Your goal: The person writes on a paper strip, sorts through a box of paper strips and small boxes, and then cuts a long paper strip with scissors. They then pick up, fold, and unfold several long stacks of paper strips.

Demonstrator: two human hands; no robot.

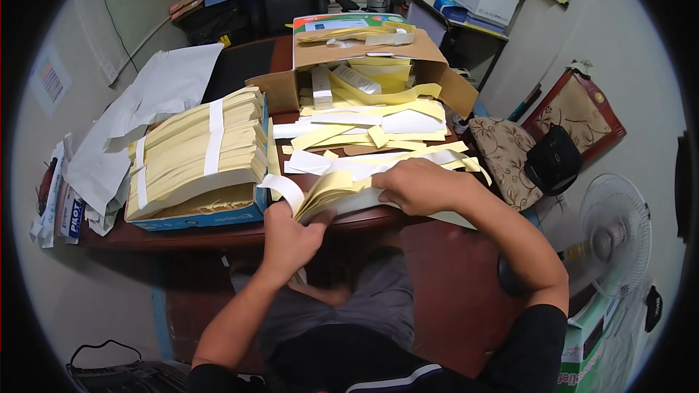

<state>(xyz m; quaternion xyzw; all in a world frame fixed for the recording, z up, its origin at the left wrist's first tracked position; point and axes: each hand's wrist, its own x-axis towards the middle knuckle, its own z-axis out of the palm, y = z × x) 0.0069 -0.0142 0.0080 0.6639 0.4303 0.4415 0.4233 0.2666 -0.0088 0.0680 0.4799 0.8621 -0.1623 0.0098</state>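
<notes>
Gripping the near edge of a yellow paper bundle (pixel 331 188), the left hand (pixel 290 239) was closed around the sheets, which stood fanned open above its fingers, and a white paper band (pixel 285 191) curled up just beside it at eleven o'clock. The right hand (pixel 419 185) lay palm down at two o'clock from the left, fingers together, pressing flat on top of the same bundle at the front edge of the tabletop (pixel 218 236). At twelve o'clock from the hands a heap of loose yellow and white strips (pixel 371 135) spread across the surface, touching the bundle. Beyond it, also at twelve, stood an open cardboard box (pixel 429 54) with more strips inside. At ten o'clock, banded yellow stacks (pixel 193 153) filled a blue tray (pixel 204 220), with white sheets (pixel 145 102) farther out. At three o'clock, off the tabletop, sat a patterned cushion (pixel 502 153) and a black bag (pixel 553 160), with a fan (pixel 615 225) at four.
</notes>
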